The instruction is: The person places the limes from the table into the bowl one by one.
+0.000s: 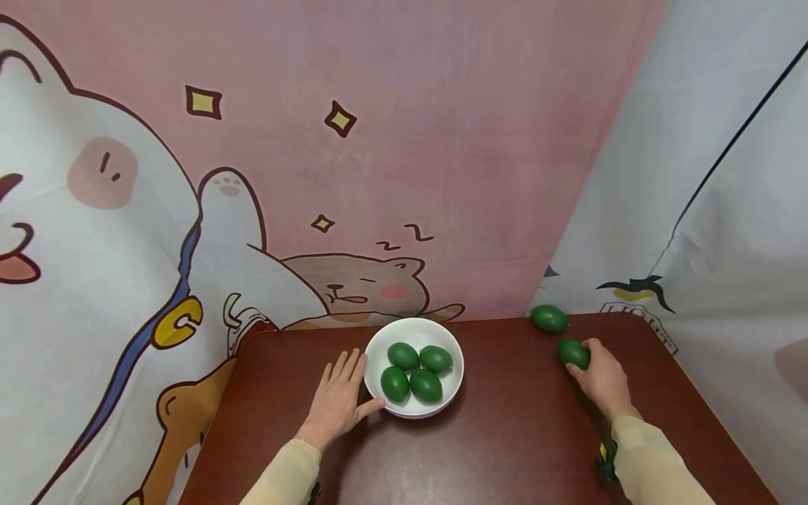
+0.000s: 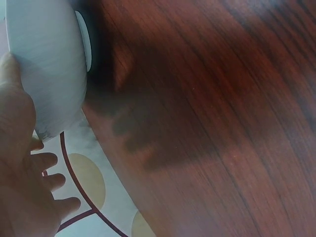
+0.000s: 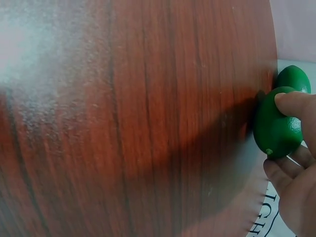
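Observation:
A white bowl (image 1: 452, 394) with several green limes (image 1: 426, 386) in it stands at the middle of the table's far half. My left hand (image 1: 336, 402) lies against the bowl's left side, fingers straight and thumb out along the near rim. In the left wrist view that hand (image 2: 24, 148) is beside the bowl's outer wall (image 2: 52, 69). Far to the right, my right hand (image 1: 604, 377) grips a single lime (image 1: 573, 354) between thumb and fingers. Another lime (image 1: 549, 318) rests just behind it near the table's back edge; the right wrist view shows the held lime (image 3: 277, 123) partly covering it.
The dark red-brown wooden table (image 1: 505, 449) reaches back to a pink and white cloth (image 1: 492, 140) printed with cartoon animals. White cloth (image 1: 745, 280) hangs along the right side. The table's right edge runs close beside the right forearm.

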A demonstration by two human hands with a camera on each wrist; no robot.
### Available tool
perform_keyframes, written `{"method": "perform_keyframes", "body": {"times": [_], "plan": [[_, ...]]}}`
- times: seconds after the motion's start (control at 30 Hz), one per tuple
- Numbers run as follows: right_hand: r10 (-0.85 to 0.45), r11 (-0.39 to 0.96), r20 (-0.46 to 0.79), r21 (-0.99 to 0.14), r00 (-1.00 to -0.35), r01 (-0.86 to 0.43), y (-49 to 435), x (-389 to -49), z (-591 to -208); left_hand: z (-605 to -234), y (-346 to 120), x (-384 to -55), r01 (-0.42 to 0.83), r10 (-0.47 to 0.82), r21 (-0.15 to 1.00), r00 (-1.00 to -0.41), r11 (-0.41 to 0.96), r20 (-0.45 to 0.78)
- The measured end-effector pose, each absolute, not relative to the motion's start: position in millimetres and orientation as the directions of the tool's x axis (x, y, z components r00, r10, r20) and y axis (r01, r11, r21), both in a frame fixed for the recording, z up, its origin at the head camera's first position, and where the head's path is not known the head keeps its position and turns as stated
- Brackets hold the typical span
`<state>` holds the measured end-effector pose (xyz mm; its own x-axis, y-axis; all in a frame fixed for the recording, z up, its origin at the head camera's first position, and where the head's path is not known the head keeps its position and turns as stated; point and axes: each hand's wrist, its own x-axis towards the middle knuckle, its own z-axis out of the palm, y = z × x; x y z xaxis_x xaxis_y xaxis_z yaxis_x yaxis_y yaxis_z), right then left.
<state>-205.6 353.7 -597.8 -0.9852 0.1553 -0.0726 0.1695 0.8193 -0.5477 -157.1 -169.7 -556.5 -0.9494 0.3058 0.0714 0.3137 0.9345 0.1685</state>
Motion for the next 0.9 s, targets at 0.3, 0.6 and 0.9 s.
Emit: {"method": "perform_keyframes", "body": {"times": [0.3,0.6,0.9], "plan": [[0.154,0.808,-0.075,-0.565,-0.985,0.169,344,-197,-600,-557,-173,-156,0.310,0.303,0.172,-0.951,0.935,0.068],[0.149,0.811,-0.051,-0.564,-0.988,0.152,335,-183,-600,-561,-171,-159,0.313,0.307,0.184,-0.950,0.932,0.064],[0.132,0.799,-0.027,-0.589,-0.991,0.123,324,-173,-601,-562,-172,-159,0.302,0.298,0.197,-0.953,0.933,0.055]]}}
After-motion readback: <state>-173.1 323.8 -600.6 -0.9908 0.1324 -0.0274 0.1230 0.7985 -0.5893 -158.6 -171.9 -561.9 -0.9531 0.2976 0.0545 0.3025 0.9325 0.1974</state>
